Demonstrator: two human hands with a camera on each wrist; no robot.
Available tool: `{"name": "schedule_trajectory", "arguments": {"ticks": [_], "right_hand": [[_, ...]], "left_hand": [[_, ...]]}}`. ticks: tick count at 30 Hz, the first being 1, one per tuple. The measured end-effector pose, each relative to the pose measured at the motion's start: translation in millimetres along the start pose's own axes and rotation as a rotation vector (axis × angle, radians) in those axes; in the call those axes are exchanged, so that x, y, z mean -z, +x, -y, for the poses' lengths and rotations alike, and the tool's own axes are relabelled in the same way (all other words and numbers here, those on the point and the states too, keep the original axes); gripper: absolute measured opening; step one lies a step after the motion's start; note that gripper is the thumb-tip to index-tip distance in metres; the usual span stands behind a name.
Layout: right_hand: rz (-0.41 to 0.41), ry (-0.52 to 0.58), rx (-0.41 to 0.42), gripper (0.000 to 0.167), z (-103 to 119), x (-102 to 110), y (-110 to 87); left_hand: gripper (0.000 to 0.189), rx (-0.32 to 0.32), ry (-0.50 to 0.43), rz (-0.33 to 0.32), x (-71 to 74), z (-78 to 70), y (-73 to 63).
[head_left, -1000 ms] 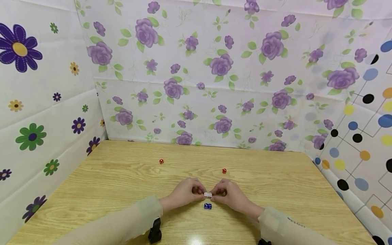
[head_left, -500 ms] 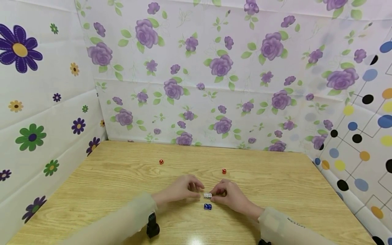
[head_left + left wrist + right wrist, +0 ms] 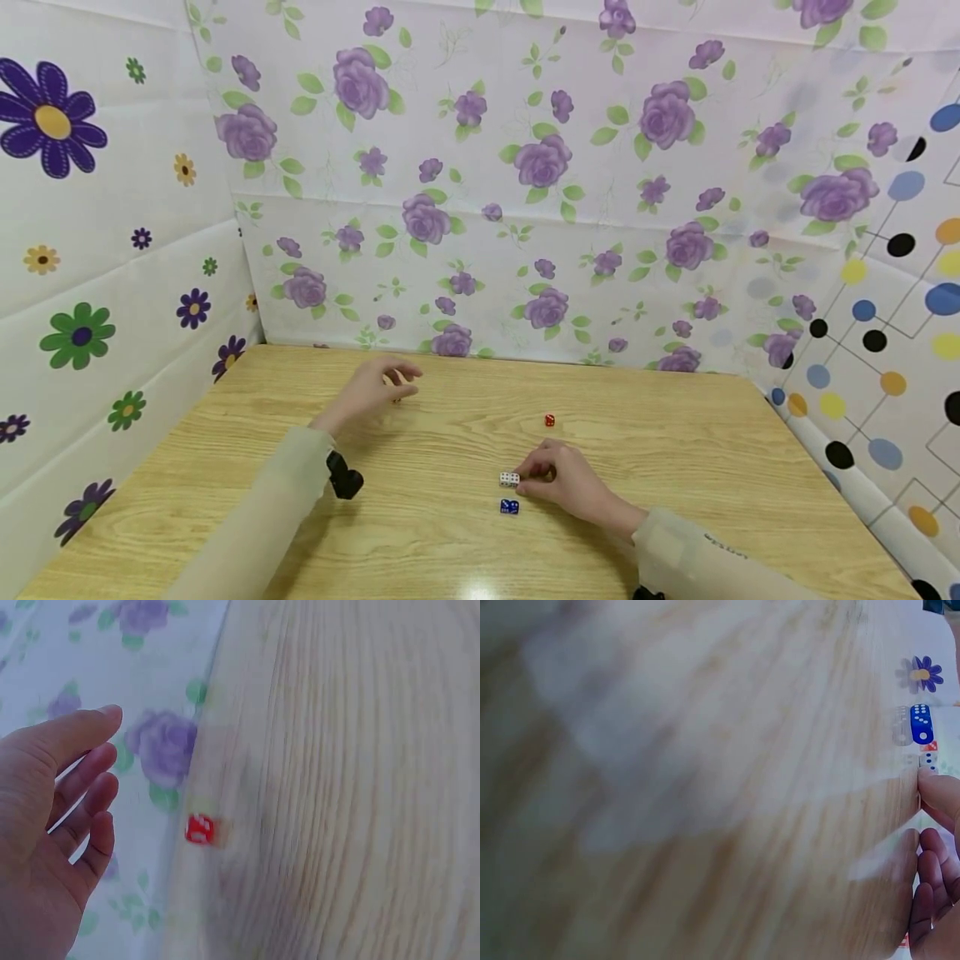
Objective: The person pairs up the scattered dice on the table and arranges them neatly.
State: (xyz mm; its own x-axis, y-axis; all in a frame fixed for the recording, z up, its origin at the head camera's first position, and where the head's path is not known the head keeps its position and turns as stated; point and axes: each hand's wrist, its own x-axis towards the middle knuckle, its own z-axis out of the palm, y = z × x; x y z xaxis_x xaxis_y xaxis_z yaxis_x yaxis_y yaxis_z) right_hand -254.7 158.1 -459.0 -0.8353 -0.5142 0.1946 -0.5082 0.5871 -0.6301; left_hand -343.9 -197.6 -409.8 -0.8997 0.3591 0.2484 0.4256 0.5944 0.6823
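Two white dice (image 3: 507,479) stand side by side in the middle of the wooden table. My right hand (image 3: 572,483) pinches the right-hand one, thumb and forefinger at its side; in the right wrist view the thumb lies right at a white die (image 3: 929,760). Just in front of them sit two blue dice (image 3: 509,507), also in a pair. Over at the far left, my left hand (image 3: 367,393) hovers near a red die (image 3: 199,829), with loosely bent fingers and nothing in its grasp. In the head view that hand mostly hides this die.
A second red die (image 3: 550,421) lies behind the right hand. The table (image 3: 675,467) meets a rose-patterned cloth wall (image 3: 480,250) at its back edge, with patterned cloths at the left and right sides too.
My left hand has released the white dice and moved back and left to the far red die. The right hand has stayed at the white dice.
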Motion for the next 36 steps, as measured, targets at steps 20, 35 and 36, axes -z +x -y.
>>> {"name": "schedule_trajectory", "arguments": {"ticks": [20, 35, 36], "right_hand": [[0.001, 0.001, -0.013, 0.014, -0.9, -0.1, -0.5], [0.002, 0.004, -0.015, 0.013, 0.3, 0.5, -0.5], [0.002, 0.003, -0.016, 0.013, 0.4, 0.5, -0.5]], "left_hand": [[0.027, 0.154, 0.005, -0.029, -0.8, 56.7, -3.4], [0.012, 0.152, 0.051, -0.064, -6.5, 58.2, -4.8], [0.011, 0.153, 0.053, -0.067, -6.8, 58.5, -4.7]]}}
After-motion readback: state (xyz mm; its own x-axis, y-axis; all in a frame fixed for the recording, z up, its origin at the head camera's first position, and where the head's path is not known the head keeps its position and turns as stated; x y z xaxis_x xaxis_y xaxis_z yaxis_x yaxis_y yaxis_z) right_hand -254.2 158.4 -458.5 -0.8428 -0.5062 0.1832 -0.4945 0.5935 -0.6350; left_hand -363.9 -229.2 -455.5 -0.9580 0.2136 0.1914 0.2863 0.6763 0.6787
